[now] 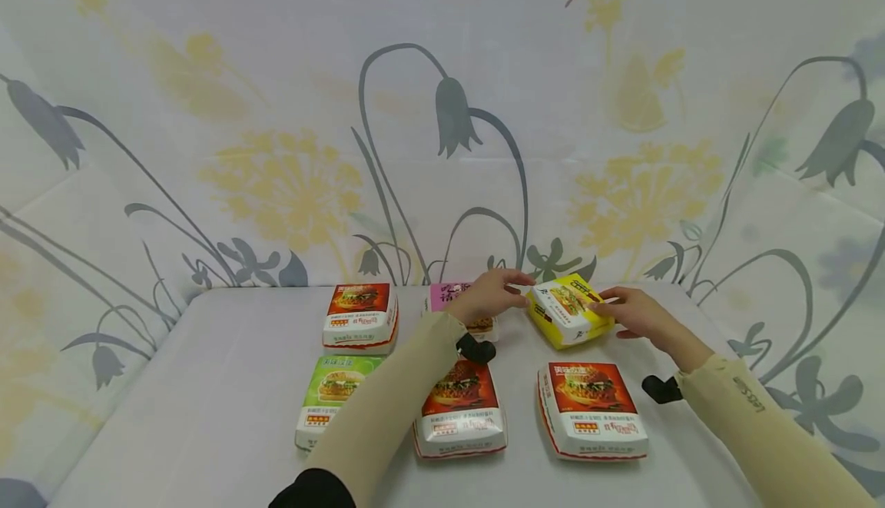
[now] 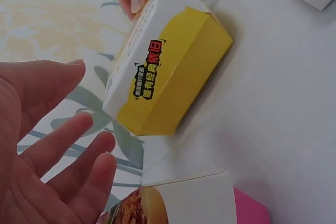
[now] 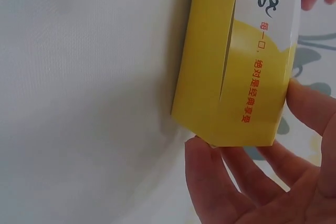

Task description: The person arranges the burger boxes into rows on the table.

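At the back right of the table, my right hand (image 1: 646, 317) holds a yellow and white burger box (image 1: 568, 310) by its right end. The right wrist view shows the thumb on the box's upper edge and the fingers at its end and underside; the box looks slightly tilted. My left hand (image 1: 484, 298) is at the other end of this box, fingers spread and loosely bent. In the left wrist view a gap separates that left hand (image 2: 58, 145) from the box (image 2: 168, 77). Below the left hand is a pink burger box (image 1: 448, 293), partly covered by hand and wrist.
A red burger box (image 1: 361, 312) stands at the back left, with a green one (image 1: 339, 380) before it, partly behind my left sleeve. Two more red boxes, a middle one (image 1: 459, 416) and a right one (image 1: 591, 408), stand nearer. A flowered cloth (image 1: 442, 185) hangs behind the white table.
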Demonstrator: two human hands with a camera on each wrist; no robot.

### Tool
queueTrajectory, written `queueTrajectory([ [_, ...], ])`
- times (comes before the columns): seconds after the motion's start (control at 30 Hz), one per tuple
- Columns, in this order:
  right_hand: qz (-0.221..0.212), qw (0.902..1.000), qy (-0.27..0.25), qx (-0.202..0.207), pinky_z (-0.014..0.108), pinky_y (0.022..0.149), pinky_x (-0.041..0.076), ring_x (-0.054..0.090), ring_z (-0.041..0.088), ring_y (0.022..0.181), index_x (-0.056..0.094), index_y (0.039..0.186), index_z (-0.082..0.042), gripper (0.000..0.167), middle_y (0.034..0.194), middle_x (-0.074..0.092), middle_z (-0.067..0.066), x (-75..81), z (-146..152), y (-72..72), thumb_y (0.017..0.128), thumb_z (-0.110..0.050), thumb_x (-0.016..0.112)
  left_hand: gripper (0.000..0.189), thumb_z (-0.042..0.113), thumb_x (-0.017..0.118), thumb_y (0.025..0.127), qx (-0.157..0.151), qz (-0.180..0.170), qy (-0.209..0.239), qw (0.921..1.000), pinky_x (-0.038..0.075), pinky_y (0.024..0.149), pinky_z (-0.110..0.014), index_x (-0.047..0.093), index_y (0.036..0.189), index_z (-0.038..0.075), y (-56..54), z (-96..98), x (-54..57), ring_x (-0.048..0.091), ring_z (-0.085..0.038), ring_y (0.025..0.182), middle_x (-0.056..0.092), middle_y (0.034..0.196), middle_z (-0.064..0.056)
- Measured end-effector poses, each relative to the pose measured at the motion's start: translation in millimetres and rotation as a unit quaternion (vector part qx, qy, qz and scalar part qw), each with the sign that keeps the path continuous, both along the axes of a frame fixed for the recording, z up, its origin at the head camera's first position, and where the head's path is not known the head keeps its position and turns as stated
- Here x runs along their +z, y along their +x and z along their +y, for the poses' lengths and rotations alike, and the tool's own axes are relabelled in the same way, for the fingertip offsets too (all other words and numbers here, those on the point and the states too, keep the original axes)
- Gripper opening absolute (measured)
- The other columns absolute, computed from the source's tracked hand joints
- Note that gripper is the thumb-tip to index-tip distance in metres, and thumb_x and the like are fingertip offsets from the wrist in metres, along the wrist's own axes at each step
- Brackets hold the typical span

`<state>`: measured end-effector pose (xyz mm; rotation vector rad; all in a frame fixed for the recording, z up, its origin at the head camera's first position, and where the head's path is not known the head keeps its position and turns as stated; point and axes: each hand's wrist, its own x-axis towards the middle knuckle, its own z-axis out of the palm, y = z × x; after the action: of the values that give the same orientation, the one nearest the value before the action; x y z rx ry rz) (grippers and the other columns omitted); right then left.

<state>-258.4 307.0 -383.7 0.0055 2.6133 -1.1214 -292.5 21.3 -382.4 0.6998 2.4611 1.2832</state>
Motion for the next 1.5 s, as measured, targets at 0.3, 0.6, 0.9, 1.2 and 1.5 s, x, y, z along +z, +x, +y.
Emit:
queueTrajectory([
  [0.3, 0.010, 0.9999, 0.006, 0.012, 0.042, 0.080, 0.058, 0.055, 0.039, 0.111, 0.043, 0.140, 0.009, 0.071, 0.135, 0.046, 0.037, -3.8, -6.1, 2.0, 0.097, -0.044, 0.062, 0.038, 0.022, 0.067, 0.095, -0.020, 0.033, -0.050, 0.9980, 0.047, 0.099, -0.033, 0.064, 0.132, 0.018, 0.7, 7.4, 2.8, 0.055, -0.021, 0.125, 0.058, 0.139, -0.001],
  [0.6, 0.016, 0.9990, 0.035, 0.023, 0.040, 0.076, 0.059, 0.056, 0.043, 0.113, 0.041, 0.142, 0.010, 0.076, 0.137, 0.045, 0.038, 0.6, -11.0, 5.6, 0.097, -0.048, 0.061, 0.042, 0.021, 0.070, 0.092, -0.024, 0.035, -0.067, 0.9969, 0.046, 0.099, -0.032, 0.063, 0.133, 0.017, 3.2, 11.0, 7.2, 0.055, -0.020, 0.124, 0.057, 0.141, -0.004],
  [0.9, 0.005, 0.9963, -0.015, 0.084, 0.042, 0.083, 0.058, 0.054, 0.042, 0.121, 0.027, 0.152, 0.007, 0.083, 0.141, 0.043, 0.037, -8.6, -2.9, 7.1, 0.096, -0.041, 0.065, 0.042, 0.023, 0.072, 0.092, -0.022, 0.032, -0.084, 0.9957, 0.045, 0.099, -0.031, 0.064, 0.133, 0.019, 5.4, 11.8, 4.3, 0.055, -0.016, 0.118, 0.057, 0.141, -0.003],
  [1.2, 0.042, 0.9922, -0.034, 0.113, 0.047, 0.094, 0.052, 0.048, 0.045, 0.129, 0.026, 0.155, 0.003, 0.086, 0.146, 0.041, 0.034, -18.2, 0.4, 9.2, 0.092, -0.032, 0.073, 0.042, 0.024, 0.073, 0.092, -0.014, 0.021, -0.089, 0.9957, 0.046, 0.100, -0.035, 0.064, 0.132, 0.020, 6.5, 10.3, 2.7, 0.055, -0.018, 0.117, 0.058, 0.138, -0.006],
  [1.5, 0.122, 0.9862, -0.018, 0.111, 0.060, 0.100, 0.043, 0.047, 0.049, 0.129, 0.047, 0.147, -0.001, 0.065, 0.146, 0.045, 0.028, -17.7, 0.9, 11.0, 0.091, -0.022, 0.073, 0.041, 0.023, 0.073, 0.091, -0.020, 0.015, -0.085, 0.9961, 0.045, 0.101, -0.035, 0.065, 0.131, 0.019, 7.1, 7.9, 3.9, 0.054, -0.019, 0.119, 0.057, 0.139, -0.006],
])
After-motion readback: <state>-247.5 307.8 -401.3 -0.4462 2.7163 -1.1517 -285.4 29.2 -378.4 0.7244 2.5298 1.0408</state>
